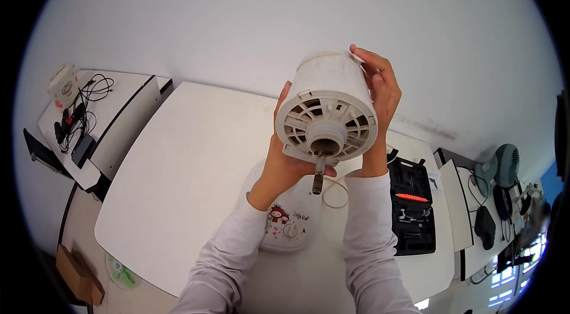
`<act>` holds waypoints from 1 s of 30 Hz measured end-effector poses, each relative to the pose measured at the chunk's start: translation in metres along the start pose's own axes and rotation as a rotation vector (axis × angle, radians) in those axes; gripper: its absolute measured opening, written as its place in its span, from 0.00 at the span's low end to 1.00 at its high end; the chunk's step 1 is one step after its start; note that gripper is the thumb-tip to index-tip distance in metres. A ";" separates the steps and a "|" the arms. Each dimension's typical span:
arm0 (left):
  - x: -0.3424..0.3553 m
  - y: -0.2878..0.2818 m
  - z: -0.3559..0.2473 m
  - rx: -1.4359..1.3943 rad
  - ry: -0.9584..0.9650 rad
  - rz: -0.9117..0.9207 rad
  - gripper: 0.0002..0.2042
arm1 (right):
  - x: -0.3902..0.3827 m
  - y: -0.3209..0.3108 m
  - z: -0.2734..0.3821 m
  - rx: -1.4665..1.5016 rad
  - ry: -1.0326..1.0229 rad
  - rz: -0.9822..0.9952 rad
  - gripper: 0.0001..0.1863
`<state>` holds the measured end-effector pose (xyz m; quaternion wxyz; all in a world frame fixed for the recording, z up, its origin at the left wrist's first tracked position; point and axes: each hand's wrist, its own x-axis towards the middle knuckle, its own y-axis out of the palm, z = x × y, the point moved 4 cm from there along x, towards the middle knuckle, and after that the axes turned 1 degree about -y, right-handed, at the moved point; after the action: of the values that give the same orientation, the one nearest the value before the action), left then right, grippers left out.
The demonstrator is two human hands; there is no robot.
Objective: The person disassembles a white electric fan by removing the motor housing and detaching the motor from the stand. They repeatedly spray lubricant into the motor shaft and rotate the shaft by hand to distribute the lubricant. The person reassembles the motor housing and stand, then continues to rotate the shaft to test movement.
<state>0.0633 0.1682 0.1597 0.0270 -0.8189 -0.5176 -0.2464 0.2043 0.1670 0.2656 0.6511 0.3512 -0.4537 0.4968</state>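
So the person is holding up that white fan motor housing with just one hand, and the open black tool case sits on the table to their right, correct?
Not quite. The head view shows both hands on the white motor housing: the left hand supports it from below and the right hand grips its side. The open black tool case does sit on the table to their right.

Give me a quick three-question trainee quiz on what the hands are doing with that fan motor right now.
1. True or false: both hands hold the white motor housing up above the table.
2. Which way does the metal shaft point? A) toward the camera and downward B) toward the wall C) it is hidden
3. Fill in: the open black tool case lies on the person's ____ side.

Key: 1 true, the left hand supports it from below and the right hand grips its side. 2 A. 3 right.
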 end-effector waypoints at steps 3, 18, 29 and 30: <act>0.000 0.000 -0.003 0.022 0.044 -0.011 0.72 | -0.001 0.001 0.000 -0.007 -0.011 -0.009 0.18; 0.001 0.003 -0.009 0.016 0.067 0.009 0.68 | 0.001 0.003 -0.009 0.024 0.077 -0.071 0.20; 0.001 -0.004 -0.022 0.037 0.246 0.128 0.65 | -0.006 0.006 0.025 -0.161 0.102 0.012 0.18; 0.000 -0.004 -0.021 0.005 0.212 0.136 0.65 | -0.009 0.008 0.035 -0.193 0.065 -0.033 0.18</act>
<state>0.0517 0.1640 0.1770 0.1004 -0.8213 -0.4559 -0.3280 0.1874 0.1343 0.2695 0.7044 0.2778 -0.4723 0.4512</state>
